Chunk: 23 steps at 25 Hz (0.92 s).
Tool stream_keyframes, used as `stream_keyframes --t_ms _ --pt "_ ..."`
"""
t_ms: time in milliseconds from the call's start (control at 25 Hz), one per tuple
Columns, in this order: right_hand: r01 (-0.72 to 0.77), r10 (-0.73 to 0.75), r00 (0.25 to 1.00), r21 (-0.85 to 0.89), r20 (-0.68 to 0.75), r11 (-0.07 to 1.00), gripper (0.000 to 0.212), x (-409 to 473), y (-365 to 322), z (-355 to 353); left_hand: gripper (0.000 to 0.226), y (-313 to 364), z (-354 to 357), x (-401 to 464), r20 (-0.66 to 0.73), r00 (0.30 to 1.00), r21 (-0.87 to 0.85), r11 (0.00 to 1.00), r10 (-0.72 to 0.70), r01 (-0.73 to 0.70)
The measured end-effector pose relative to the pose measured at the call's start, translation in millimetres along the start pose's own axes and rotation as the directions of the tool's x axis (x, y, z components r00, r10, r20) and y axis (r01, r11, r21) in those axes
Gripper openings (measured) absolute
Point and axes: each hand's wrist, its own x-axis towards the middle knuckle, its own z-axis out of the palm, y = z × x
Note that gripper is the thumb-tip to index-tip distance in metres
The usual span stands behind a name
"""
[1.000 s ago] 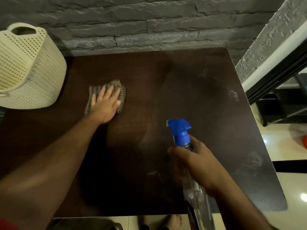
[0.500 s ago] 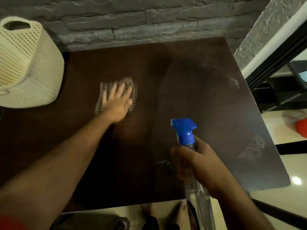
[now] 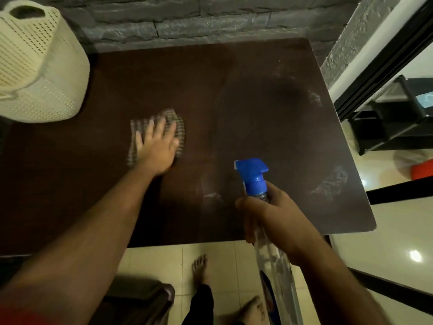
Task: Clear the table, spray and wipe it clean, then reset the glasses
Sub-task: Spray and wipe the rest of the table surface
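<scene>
Head view: left hand flat on the checked cloth, fingers spread straight and pressing it to the dark table, shifted rightward toward the middle compared with a second earlier. Right hand curled round the neck of the clear spray bottle, held above the near edge much as before, blue nozzle aimed left across the top. Judged mid-wipe: left half darker and even, pale smears left near the right edge and far right corner. No glasses in sight, so the reset not yet begun. Cream perforated basket parked on the far left corner, well apart from the cloth. Stone wall hard against the far edge. Broad open room between cloth and right edge for the next strokes; bare feet on tiled floor just below the near edge.
</scene>
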Motion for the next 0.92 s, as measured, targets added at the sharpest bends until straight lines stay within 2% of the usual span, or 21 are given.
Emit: stream_keyframes --t_ms 40,80,120,240,320,360,440,520,560,640,720,800,880,920 --pt "0.016 -0.015 1.0 -0.014 0.007 1.0 0.025 -5 4 -3 0.056 14 -6 16 0.007 0.995 -0.028 0.995 -0.099 0.099" --pt "0.026 -0.026 1.0 -0.025 0.012 0.999 0.024 -10 9 -7 0.056 34 -8 18 0.012 0.991 -0.028 0.991 -0.131 0.131" --pt "0.029 -0.029 0.999 -0.035 0.015 0.999 0.023 -15 14 -10 0.057 52 -2 6 -0.001 0.996 -0.007 0.996 -0.088 0.088" --pt "0.029 -0.027 0.999 -0.064 0.039 0.998 0.018 -32 30 -14 0.055 70 34 -106 0.009 0.968 0.065 0.966 0.251 -0.251" --pt "0.03 -0.025 0.998 -0.089 0.052 0.996 0.017 -41 41 -17 0.054 43 45 -174 0.028 0.942 0.034 0.942 0.333 -0.334" --pt "0.022 -0.017 0.999 -0.089 0.05 0.996 0.018 -43 45 -18 0.053 25 45 -180 0.03 0.955 0.036 0.954 0.295 -0.296" --pt "0.004 0.002 0.999 -0.097 0.052 0.995 0.02 -47 51 -17 0.053 0 33 -141 0.009 0.995 0.055 0.994 0.098 -0.099" --pt "0.008 -0.003 0.998 -0.092 0.057 0.996 0.021 -47 54 -13 0.054 4 17 -81 -0.005 0.996 0.017 0.996 -0.087 0.088" --pt "0.016 -0.012 0.999 -0.078 0.05 0.997 0.021 -47 55 -11 0.055 17 13 -64 0.013 0.992 0.015 0.992 -0.128 0.128" --pt "0.021 -0.019 0.999 -0.053 0.038 0.998 0.019 -44 57 -9 0.056 51 19 -70 0.011 0.999 0.066 0.997 -0.04 0.039" --pt "0.015 -0.012 0.999 -0.052 0.05 0.999 0.019 -47 57 -7 0.056 68 37 -132 0.039 0.986 0.102 0.981 0.164 -0.167" --pt "0.012 -0.008 0.998 -0.059 0.066 0.998 0.019 -51 58 -6 0.054 50 48 -197 0.045 0.958 0.091 0.954 0.283 -0.286" --pt "0.001 0.003 0.998 -0.073 0.062 0.997 0.02 -52 60 -8 0.053 13 46 -206 0.058 0.966 0.078 0.964 0.251 -0.255" --pt "-0.004 0.009 0.998 -0.075 0.06 0.997 0.021 -52 59 -8 0.053 -2 41 -189 0.057 0.981 0.079 0.979 0.185 -0.189"
